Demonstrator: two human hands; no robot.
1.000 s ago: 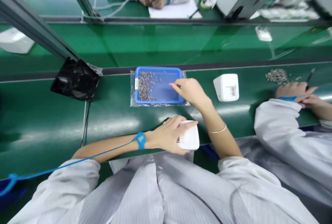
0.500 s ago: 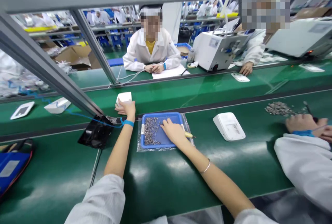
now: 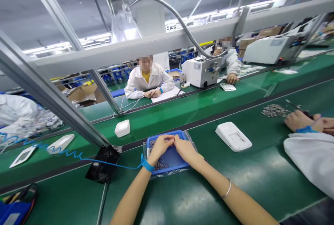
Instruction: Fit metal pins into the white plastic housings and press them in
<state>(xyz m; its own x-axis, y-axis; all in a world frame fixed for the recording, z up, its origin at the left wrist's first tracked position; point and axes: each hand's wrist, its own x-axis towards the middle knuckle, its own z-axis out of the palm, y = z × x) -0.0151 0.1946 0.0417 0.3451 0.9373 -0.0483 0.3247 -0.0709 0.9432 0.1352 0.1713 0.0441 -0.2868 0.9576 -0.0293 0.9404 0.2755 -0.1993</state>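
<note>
Tray: one shallow blue plastic tray (image 3: 175, 158), rectangular with rounded corners, directly under both hands on the green belt (image 3: 182, 197); a clear plastic bag (image 3: 169, 173) lies flat beneath it and shows at its near edge.
Tray contents: a heap of small grey metal parts (image 3: 159, 165), too many and too small to count, just below the left fingers; the side under the right hand shows bare blue floor.
Left hand: left hand (image 3: 159, 145) over the tray, fingers curled and meeting the right fingers at the tips; whether they pinch a part cannot be told. A blue wrist strap (image 3: 147, 165) sits on the wrist, its coiled blue cord (image 3: 65, 152) running away to the left.
Right hand: right hand (image 3: 185, 149) over the tray, fingers drawn together against the left ones; a thin metal bangle (image 3: 226, 191) circles the forearm.
White casings: two near the fingers, smooth plastic; a small boxy one (image 3: 122, 128) beyond and left of them, a flat wider one (image 3: 233, 136) to their right.
Black bag: one glossy, crumpled bag (image 3: 103, 164) left of the left wrist.
Second heap: one loose pile of grey parts (image 3: 275, 110) far right of the fingers, beside a co-worker's hand (image 3: 297, 120).
Across the belt: two seated people in white coats; one white boxy machine (image 3: 201, 72).
</note>
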